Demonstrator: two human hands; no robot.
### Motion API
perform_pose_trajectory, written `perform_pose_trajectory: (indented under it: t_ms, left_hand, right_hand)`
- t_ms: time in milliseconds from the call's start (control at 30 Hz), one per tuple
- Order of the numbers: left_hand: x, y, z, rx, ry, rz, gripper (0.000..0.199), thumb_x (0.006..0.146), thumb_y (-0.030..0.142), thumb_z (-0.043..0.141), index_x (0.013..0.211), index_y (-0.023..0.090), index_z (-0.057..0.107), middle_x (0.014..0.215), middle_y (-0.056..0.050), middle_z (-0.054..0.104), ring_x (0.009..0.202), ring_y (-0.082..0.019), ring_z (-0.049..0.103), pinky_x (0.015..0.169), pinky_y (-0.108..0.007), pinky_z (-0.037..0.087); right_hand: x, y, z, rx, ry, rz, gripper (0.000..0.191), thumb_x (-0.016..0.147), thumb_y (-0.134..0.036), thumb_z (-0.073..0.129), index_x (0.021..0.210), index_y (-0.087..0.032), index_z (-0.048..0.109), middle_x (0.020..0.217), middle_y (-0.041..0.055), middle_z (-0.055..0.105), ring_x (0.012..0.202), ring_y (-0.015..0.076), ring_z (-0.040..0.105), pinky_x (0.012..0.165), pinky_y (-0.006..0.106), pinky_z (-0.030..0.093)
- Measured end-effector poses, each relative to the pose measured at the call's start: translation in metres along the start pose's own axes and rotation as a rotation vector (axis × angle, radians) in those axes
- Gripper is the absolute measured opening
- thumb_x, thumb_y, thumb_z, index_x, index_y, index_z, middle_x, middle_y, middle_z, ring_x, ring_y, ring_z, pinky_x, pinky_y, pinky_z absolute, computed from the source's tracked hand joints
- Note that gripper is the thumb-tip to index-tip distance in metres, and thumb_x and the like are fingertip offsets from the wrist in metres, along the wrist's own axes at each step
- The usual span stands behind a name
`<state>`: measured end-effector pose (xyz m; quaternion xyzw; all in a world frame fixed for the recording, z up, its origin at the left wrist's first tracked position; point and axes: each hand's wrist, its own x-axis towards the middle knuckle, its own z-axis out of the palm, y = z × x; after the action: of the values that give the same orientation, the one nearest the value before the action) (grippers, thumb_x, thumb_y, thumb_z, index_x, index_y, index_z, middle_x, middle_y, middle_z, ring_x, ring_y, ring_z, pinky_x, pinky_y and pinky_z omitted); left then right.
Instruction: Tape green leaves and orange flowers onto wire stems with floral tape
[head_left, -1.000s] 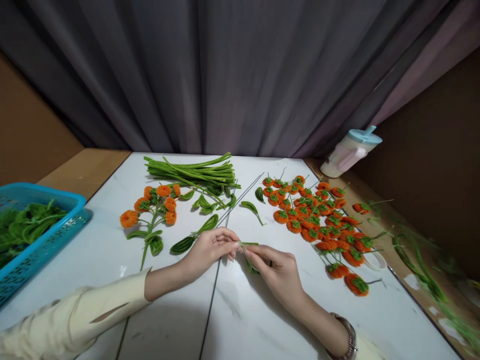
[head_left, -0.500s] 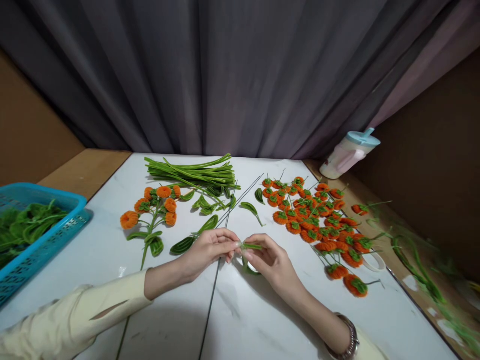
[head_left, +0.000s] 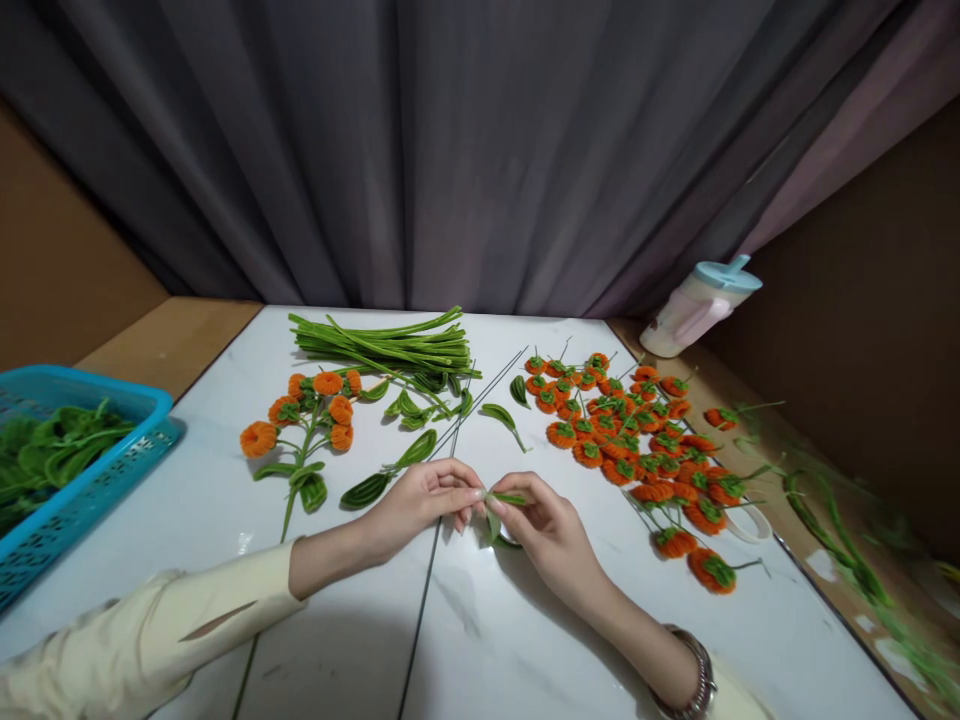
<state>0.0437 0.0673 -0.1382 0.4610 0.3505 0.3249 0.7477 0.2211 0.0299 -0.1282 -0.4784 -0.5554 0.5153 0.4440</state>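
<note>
My left hand [head_left: 431, 502] and my right hand [head_left: 546, 525] meet at the middle of the white table [head_left: 360, 640]. Their fingertips pinch a green fuzzy leaf [head_left: 511, 498], the left at its thin end, the right from the other side. A second green piece hangs below the right fingers, partly hidden by them. Left of my left hand lies a pair of striped green leaves [head_left: 366, 490]. Beyond the hands lie a single curved leaf [head_left: 501, 415] and a small dark leaf [head_left: 518, 391].
An orange-flowered stem [head_left: 304, 450] lies at left, beside a blue basket [head_left: 161, 405] of green leaves. Green stems [head_left: 382, 345] are bundled at the back. Many orange pumpkin-like pieces [head_left: 619, 430] cover the right side, near a white tape ring [head_left: 750, 523]. A lidded cup [head_left: 697, 310] stands back right.
Both hands have shifted very slightly, staying together with the leaf pinched between them. Everything else lies where it was.
</note>
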Motion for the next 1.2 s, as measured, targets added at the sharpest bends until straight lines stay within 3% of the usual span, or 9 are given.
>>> perform_pose_trajectory:
  t_ms: [233, 1000, 1200]
  left_hand:
    - [0.0022, -0.0023, -0.0003, 0.009, -0.020, 0.016, 0.027, 0.077, 0.036, 0.070, 0.085, 0.012, 0.061, 0.066, -0.001, 0.063, 0.057, -0.010, 0.057, 0.053, -0.022, 0.045]
    - [0.0039, 0.0059, -0.0052, -0.095, -0.162, -0.172, 0.030, 0.079, 0.039, 0.068, 0.079, 0.010, 0.061, 0.070, -0.006, 0.067, 0.056, -0.011, 0.060, 0.057, -0.024, 0.051]
    - [0.0027, 0.0060, -0.0062, -0.128, -0.171, -0.195, 0.025, 0.074, 0.032, 0.074, 0.080, 0.011, 0.060, 0.070, -0.004, 0.066, 0.056, -0.010, 0.058, 0.057, -0.024, 0.051]
  right_hand:
    - [0.0002, 0.0014, 0.0006, 0.001, 0.011, -0.001, 0.024, 0.081, -0.040, 0.064, 0.082, -0.017, 0.058, 0.070, 0.0017, 0.062, 0.058, 0.0117, 0.053, 0.052, 0.022, 0.042]
    - [0.0001, 0.0026, -0.0028, -0.021, -0.057, 0.020, 0.015, 0.083, -0.032, 0.062, 0.083, -0.017, 0.058, 0.068, 0.0005, 0.063, 0.059, 0.0113, 0.056, 0.055, 0.022, 0.043]
    - [0.0008, 0.0010, -0.0014, 0.027, -0.077, 0.067, 0.019, 0.081, -0.035, 0.064, 0.082, -0.017, 0.057, 0.067, 0.0012, 0.065, 0.060, 0.0116, 0.056, 0.055, 0.022, 0.042]
